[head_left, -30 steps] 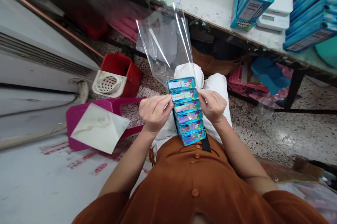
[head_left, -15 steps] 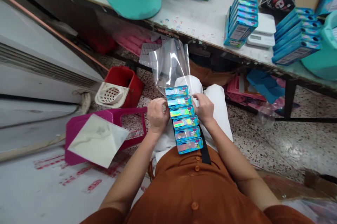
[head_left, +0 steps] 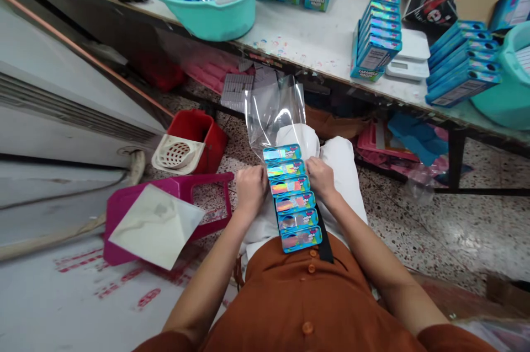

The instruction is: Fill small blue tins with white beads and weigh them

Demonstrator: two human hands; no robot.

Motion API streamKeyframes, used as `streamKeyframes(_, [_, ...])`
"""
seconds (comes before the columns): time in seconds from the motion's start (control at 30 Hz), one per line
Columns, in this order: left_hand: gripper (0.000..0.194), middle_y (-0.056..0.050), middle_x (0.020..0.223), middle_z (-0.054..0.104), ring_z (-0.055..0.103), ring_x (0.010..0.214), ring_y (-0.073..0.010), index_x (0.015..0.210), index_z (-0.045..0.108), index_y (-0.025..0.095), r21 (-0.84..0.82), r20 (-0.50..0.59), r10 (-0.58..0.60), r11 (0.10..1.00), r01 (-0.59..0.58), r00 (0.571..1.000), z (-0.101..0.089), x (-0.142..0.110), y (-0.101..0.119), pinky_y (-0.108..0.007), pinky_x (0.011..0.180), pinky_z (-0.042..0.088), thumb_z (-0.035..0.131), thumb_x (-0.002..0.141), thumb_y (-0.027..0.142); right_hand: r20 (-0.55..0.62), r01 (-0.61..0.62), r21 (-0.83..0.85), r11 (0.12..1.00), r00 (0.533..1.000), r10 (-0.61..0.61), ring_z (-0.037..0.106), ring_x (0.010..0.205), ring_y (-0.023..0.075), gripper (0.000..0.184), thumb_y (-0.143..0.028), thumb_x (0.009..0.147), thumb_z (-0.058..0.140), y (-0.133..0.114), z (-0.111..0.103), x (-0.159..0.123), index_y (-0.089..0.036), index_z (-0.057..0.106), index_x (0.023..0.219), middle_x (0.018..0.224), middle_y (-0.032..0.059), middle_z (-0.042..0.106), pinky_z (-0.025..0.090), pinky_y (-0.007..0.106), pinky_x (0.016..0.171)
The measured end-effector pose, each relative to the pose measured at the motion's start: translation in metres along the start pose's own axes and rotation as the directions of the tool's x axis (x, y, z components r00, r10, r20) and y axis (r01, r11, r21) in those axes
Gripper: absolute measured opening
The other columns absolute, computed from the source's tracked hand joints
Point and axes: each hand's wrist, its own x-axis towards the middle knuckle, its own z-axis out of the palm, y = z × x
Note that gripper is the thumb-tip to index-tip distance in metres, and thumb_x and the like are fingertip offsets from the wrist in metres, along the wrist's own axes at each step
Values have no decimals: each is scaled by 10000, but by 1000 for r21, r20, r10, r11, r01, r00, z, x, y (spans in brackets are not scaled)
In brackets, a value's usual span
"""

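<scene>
A row of several blue candy boxes (head_left: 290, 186) lies along my lap, printed "Caramelo Macizo" with shiny strips on top. A clear plastic bag (head_left: 275, 109) stretches beyond the far end of the row, its mouth standing up loosely. My left hand (head_left: 251, 189) is closed at the left side of the row, its fingertips turned inward and partly hidden. At the right side, my right hand (head_left: 321, 177) is curled, also against the bag's edge. Both hands appear to grip the bag's film beside the boxes; how far the film reaches along the row is hard to see.
A white table (head_left: 306, 48) ahead bears a turquoise tub (head_left: 202, 15) with shiny blue pieces, a white scale (head_left: 409, 59) and stacked blue boxes (head_left: 464, 68). To my left are a red bucket (head_left: 213, 145) and a purple stool (head_left: 144, 230) with a white sheet (head_left: 157, 225) on it.
The bag's mouth has sunk and drawn closer to the boxes. My hands have moved from pinching near the far boxes to curled fists beside the row. The view has tilted up, showing more table.
</scene>
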Motion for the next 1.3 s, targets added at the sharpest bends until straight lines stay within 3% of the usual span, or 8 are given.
streamKeyframes(0.23, [232,-82,671,619,560,683,-233,687,548,189,25,16,84,996,-84,996,-21,-38,12,-348,635,313,422,880,215,78,70,66,995,994,-75,479,613,148,339,-238,945,408,-5,-26,-34,-179,553,645,639,37,562,294,273,575])
streamKeyframes(0.43, [213,-49,627,609,553,639,-206,662,538,196,-20,128,156,988,-154,980,-23,-81,21,-335,632,337,454,856,171,123,87,67,994,988,-95,460,582,147,346,-212,926,402,-9,-40,-74,-190,538,609,597,31,541,285,276,558])
streamKeyframes(0.6, [220,-25,603,583,530,613,-180,678,534,196,-15,1,120,993,-120,993,-27,-82,27,-329,636,327,475,887,235,31,15,49,999,999,-16,461,570,142,282,-223,900,462,-8,-54,-76,-196,535,629,585,15,545,276,289,563])
streamKeyframes(0.7, [278,-15,568,541,506,595,-168,623,501,201,4,-86,203,979,-204,975,-34,-78,30,-331,641,326,476,896,241,-62,89,49,995,994,-86,452,563,141,258,-218,884,514,-10,-63,-77,-202,522,627,560,3,521,291,300,583])
streamKeyframes(0.83, [303,-5,551,526,502,581,-151,582,496,198,36,-109,305,952,-303,946,-44,-88,30,-326,640,343,488,885,210,-112,208,51,977,973,-201,425,537,142,308,-186,873,523,-14,-75,-92,-215,477,571,519,-5,483,294,313,570])
streamKeyframes(1.03, [302,14,515,501,481,538,-132,556,493,199,53,-62,433,901,-430,899,-62,-119,32,-319,600,341,512,857,197,-25,365,60,929,931,-364,416,532,136,301,-186,862,540,-19,-100,-111,-214,480,569,521,-14,469,303,309,548])
streamKeyframes(1.17, [292,14,514,505,482,535,-136,560,493,200,70,-98,373,928,-367,923,-67,-123,37,-321,603,345,518,851,196,-10,400,45,915,917,-400,422,540,132,305,-188,869,529,-24,-108,-104,-210,482,568,530,-10,483,305,303,548])
streamKeyframes(1.3, [222,14,534,542,512,535,-139,624,532,198,85,-187,276,961,-264,943,-66,-117,33,-328,614,352,540,846,215,-74,378,-12,926,923,-378,428,518,129,316,-204,867,549,-30,-107,-91,-209,485,557,507,-9,495,309,307,546])
